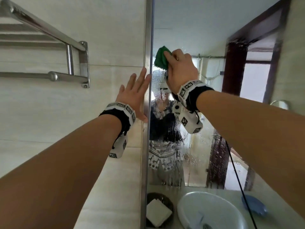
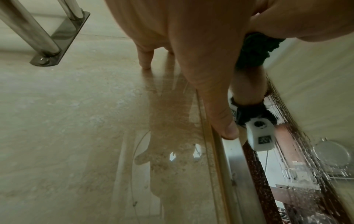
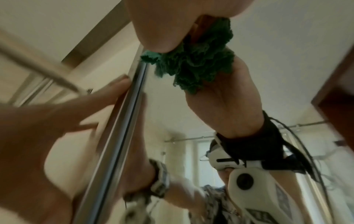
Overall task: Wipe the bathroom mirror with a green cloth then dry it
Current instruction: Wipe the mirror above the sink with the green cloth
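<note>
The right hand (image 1: 179, 68) has its grip curled round a bunched green cloth (image 1: 161, 58), pressing it on the mirror (image 1: 206, 38) high up, near its left edge. The cloth looks soft and light, best held wadded in the palm. The left hand (image 1: 134, 95) lies flat-fingered on the wall tile, holding nothing. No readable writing.

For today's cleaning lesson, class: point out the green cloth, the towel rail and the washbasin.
green cloth (image 1: 160, 57), head view, middle of its bunched fabric.
towel rail (image 1: 49, 30), head view, upper bar.
washbasin (image 1: 194, 202), head view, white left rim.
</note>
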Available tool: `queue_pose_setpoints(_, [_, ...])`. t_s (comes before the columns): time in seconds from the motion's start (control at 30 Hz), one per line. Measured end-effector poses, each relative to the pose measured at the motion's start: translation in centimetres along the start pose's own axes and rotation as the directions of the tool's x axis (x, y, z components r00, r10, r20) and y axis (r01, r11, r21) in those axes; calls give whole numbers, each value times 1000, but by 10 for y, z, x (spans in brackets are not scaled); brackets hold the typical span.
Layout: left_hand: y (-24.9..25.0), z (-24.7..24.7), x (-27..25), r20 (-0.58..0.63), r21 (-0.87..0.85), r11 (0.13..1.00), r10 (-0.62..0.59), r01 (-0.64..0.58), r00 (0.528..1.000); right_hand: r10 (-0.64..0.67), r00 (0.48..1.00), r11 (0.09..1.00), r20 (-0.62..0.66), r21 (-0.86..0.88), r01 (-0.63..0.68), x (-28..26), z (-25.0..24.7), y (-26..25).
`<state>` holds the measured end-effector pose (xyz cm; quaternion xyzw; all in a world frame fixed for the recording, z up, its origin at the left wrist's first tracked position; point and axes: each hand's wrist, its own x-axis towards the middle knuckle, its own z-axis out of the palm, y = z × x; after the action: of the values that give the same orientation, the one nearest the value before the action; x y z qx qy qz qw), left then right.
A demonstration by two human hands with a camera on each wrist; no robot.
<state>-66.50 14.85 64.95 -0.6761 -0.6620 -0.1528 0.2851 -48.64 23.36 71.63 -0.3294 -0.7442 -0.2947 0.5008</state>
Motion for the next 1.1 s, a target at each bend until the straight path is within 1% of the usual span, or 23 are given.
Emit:
queue_pose_setpoints(0.07, [1, -1, 0, 11, 0, 1000, -5, 5, 1000, -83, 995, 996, 63, -19, 84, -15, 0, -3])
queue_pose_setpoints(0.17, [3, -1, -1, 17, 1, 1000, -9, 9, 1000, -152, 978, 988, 140, -11, 155, -41, 2, -11])
queue_pose_setpoints(0.23, [4, -1, -2, 16, -10, 1000, -10, 10, 1000, -202, 961, 979, 187, 6, 204, -62, 6, -13])
queue_pose_setpoints(0.3, [5, 0, -2, 15, -20, 1000, -8, 8, 1000, -268, 941, 961, 208, -5, 275, -82, 13, -10])
queue_pose_setpoints(0.37, [5, 1, -2, 11, -21, 1000, -11, 11, 1000, -353, 906, 930, 234, -18, 367, -100, 18, -5])
queue_pose_setpoints(0.43, [4, 2, -3, 2, -19, 1000, -15, 15, 1000, -439, 848, 887, 297, -9, 462, -119, 23, -2])
queue_pose_setpoints(0.5, [4, 3, -3, 3, -18, 1000, -16, 16, 1000, -494, 790, 852, 364, 23, 522, -137, 28, 1])
queue_pose_setpoints(0.53, [4, 3, -3, 6, -16, 1000, -19, 19, 1000, -506, 771, 844, 387, 38, 535, -144, 30, 1])
queue_pose_setpoints(0.6, [5, 2, -3, 13, -11, 1000, -27, 27, 1000, -527, 755, 830, 389, 48, 555, -152, 33, 3])
queue_pose_setpoints(0.7, [4, 2, -2, 15, -1, 999, -35, 35, 999, -569, 732, 803, 374, 61, 593, -143, 29, 2])
queue_pose_setpoints(0.73, [5, 2, -2, 20, -4, 999, -37, 37, 999, -547, 756, 821, 359, 51, 569, -136, 25, 1])
queue_pose_setpoints(0.77, [5, 2, -2, 24, -7, 999, -39, 39, 999, -490, 808, 861, 327, 38, 507, -128, 21, 0])
queue_pose_setpoints(0.8, [5, 3, -3, 25, -10, 999, -41, 41, 999, -404, 870, 910, 283, 30, 413, -119, 16, -1])
queue_pose_setpoints(0.83, [5, 4, -3, 24, -12, 999, -40, 41, 999, -306, 920, 951, 244, 31, 308, -110, 12, -1])
queue_pose_setpoints(0.87, [5, 4, -3, 21, -13, 999, -39, 39, 999, -225, 949, 974, 220, 33, 224, -102, 8, -2])
queue_pose_setpoints(0.9, [5, 5, -4, 15, -15, 999, -39, 39, 999, -181, 962, 983, 204, 30, 178, -97, 6, -3])
queue_pose_setpoints(0.93, [5, 6, -5, 5, -15, 999, -39, 39, 999, -167, 966, 986, 197, 21, 166, -94, 7, -3])
queue_pose_setpoints(1.0, [6, 8, -9, -25, -4, 999, -35, 35, 999, -161, 966, 987, 200, 8, 163, -96, 10, -4])
queue_pose_setpoints(1.1, [9, 19, -23, -116, 55, 998, -20, 26, 993, -156, 972, 988, 175, 9, 157, -105, 17, -4])
